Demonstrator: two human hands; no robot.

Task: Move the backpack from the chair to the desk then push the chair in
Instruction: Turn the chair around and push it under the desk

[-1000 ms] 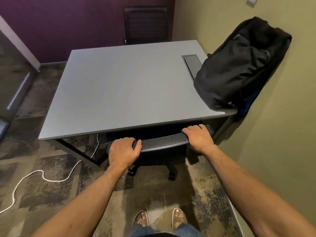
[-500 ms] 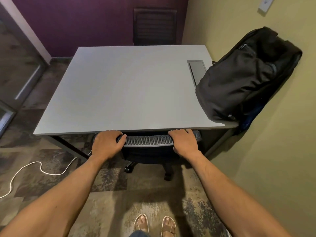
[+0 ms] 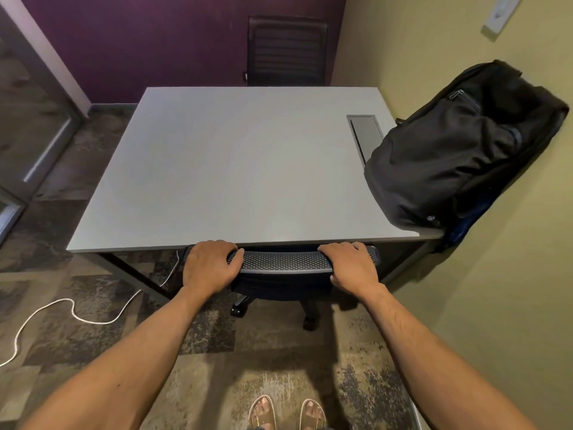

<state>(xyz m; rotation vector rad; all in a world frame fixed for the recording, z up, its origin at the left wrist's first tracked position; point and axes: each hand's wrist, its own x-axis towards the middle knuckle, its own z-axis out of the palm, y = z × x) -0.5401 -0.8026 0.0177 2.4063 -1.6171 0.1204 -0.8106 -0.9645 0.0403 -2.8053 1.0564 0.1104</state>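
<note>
A black backpack (image 3: 459, 150) stands on the right end of the grey desk (image 3: 235, 169), leaning against the yellow wall. The black mesh-backed chair (image 3: 280, 261) is tucked under the desk's near edge; only the top of its backrest, part of the seat and its castors show. My left hand (image 3: 209, 266) grips the left end of the backrest top. My right hand (image 3: 350, 265) grips the right end.
A second dark chair (image 3: 286, 51) stands at the desk's far side against the purple wall. A grey cable hatch (image 3: 366, 131) is set into the desk beside the backpack. A white cord (image 3: 71, 311) trails over the carpet at left. My sandalled feet (image 3: 286, 414) are below.
The chair has rolled forward under the desk with both hands on its backrest; the backrest top now meets the desk's edge. The backpack has not moved.
</note>
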